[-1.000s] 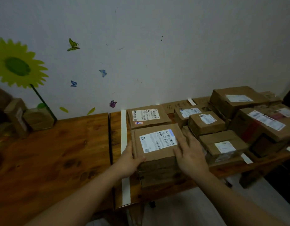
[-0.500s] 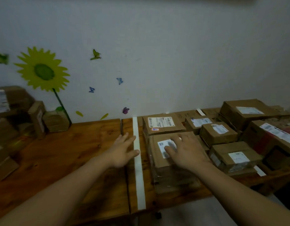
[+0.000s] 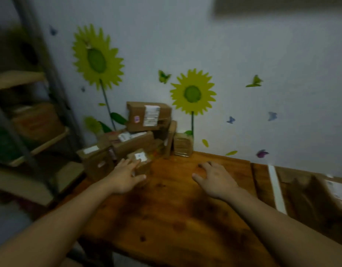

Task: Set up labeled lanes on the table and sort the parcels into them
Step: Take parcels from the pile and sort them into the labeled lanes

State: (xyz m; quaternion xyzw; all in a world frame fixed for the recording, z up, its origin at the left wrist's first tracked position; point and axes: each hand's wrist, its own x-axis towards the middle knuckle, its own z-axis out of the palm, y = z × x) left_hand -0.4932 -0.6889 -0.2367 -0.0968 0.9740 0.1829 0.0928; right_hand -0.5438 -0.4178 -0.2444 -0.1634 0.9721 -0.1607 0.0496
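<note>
1. Shelf unit (image 3: 27,132), far left. It is heavily blurred, its contents cannot be identified, and it is cut off by the frame edge.

2. Pile of parcels (image 3: 135,143), stacked at the table's far left corner against the wall. The top parcel (image 3: 139,112) is laid with its long axis left to right and its labelled face turned to the viewer. The lower boxes are partly hidden behind one another, and no label can be read.

3. Small parcel (image 3: 145,166), set at the front of the pile on the table, with a white label facing up. Its near half is covered by the hand, and its long axis cannot be made out through the blur.

4. Left hand (image 3: 124,178), laid on the small parcel. The fingers are extended over the top and the thumb is spread wide at the near side.

5. Table (image 3: 176,209), brown wood. Its near edge is cut off.

6. Right hand (image 3: 216,180), over bare wood. The fingers are spread and loosely bent, and nothing is held. Contact with the surface cannot be told.

7. White tape strip (image 3: 276,189), run from the wall side toward the viewer.

8. Further parcels (image 3: 335,191), right of the strip. They are smeared and cropped by the frame.
</note>
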